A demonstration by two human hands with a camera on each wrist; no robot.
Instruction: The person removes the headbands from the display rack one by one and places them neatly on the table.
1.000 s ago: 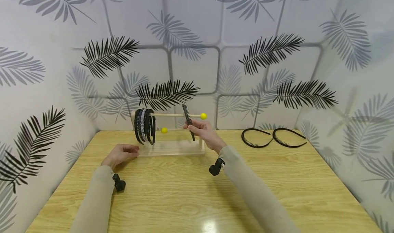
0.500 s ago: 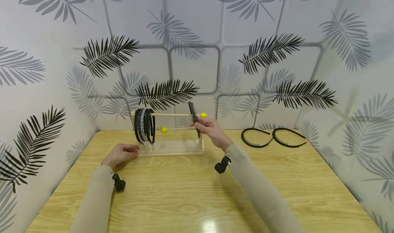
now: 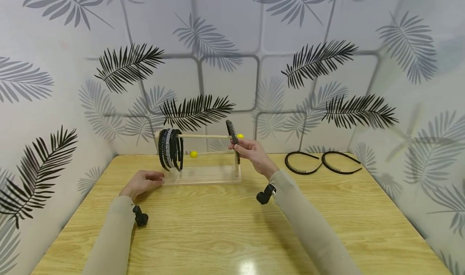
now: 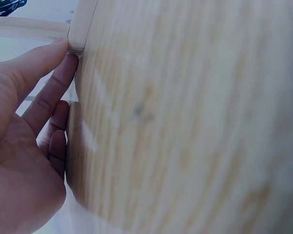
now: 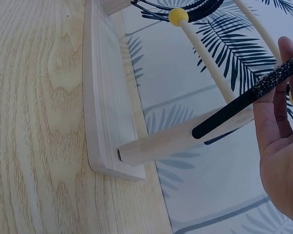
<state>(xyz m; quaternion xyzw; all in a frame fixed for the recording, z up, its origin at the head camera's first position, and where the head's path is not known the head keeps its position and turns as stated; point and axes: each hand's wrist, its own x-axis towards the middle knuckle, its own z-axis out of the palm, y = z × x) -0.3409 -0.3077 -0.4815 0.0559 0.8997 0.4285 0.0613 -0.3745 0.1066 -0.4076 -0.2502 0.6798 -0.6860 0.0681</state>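
In the head view, my right hand (image 3: 252, 152) pinches a dark, beaded headband (image 3: 232, 130) between thumb and fingers. It stands upright by the yellow ball tip (image 3: 240, 136) of the upper rod; whether the rod passes through it cannot be told. The right wrist view shows its smooth black end (image 5: 224, 114) in front of the upright post. My left hand (image 3: 141, 183) rests against the left end of the wooden headband stand (image 3: 203, 178). Thumb and index fingertips touch its corner, fingers relaxed, in the left wrist view. Several black and silver headbands (image 3: 170, 148) hang together at the rod's left.
Two black toothed headbands, a left one (image 3: 301, 171) and a right one (image 3: 339, 171), lie on the wooden table (image 3: 203, 226) to the right. A lower rod ends in another yellow ball (image 3: 193, 154). Leaf-patterned walls (image 3: 232, 81) stand behind and beside the table.
My right hand has moved right along the upper rod with the beaded headband, reaching the ball tip. My left hand and the stand have stayed still.
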